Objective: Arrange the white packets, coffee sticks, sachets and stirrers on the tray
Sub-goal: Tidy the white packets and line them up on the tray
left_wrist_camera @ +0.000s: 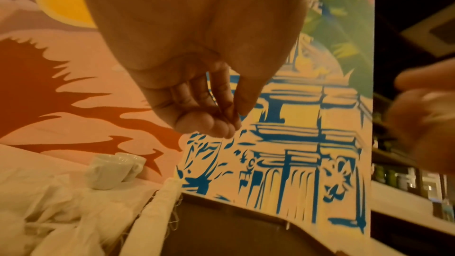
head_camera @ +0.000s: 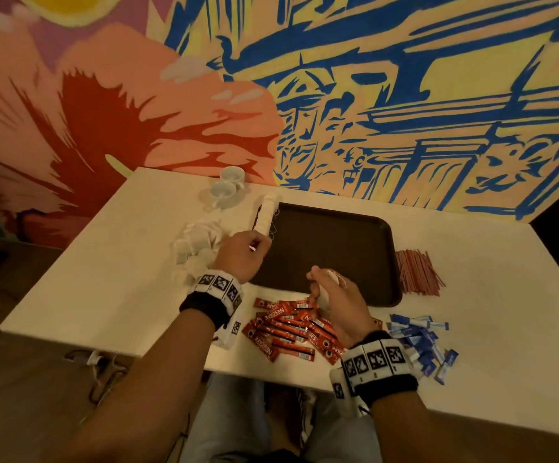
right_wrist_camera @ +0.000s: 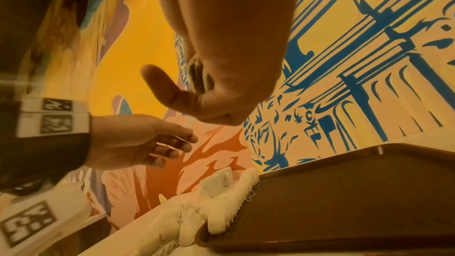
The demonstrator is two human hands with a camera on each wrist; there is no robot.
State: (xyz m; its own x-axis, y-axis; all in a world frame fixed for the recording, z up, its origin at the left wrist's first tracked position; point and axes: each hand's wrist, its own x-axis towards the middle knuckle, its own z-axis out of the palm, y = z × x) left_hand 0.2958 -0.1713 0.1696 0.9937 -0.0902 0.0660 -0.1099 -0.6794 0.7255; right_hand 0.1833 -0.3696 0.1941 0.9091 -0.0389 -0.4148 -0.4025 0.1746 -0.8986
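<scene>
A brown tray (head_camera: 331, 248) lies mid-table. A row of white packets (head_camera: 266, 213) stands along its left edge, also seen in the left wrist view (left_wrist_camera: 152, 217) and the right wrist view (right_wrist_camera: 229, 201). My left hand (head_camera: 254, 245) hovers at the row's near end with relaxed fingers (right_wrist_camera: 167, 143) and holds nothing. My right hand (head_camera: 328, 285) grips a few white packets (head_camera: 324, 295) above the tray's near edge. A loose pile of white packets (head_camera: 198, 245) lies left of the tray. Red coffee sticks (head_camera: 291, 329), blue sachets (head_camera: 421, 342) and red stirrers (head_camera: 418, 272) lie on the table.
Two white cups (head_camera: 228, 187) stand at the back of the table, behind the packet row. A painted wall rises right behind the table. The tray's bare floor (right_wrist_camera: 344, 192) stretches to the right of the row.
</scene>
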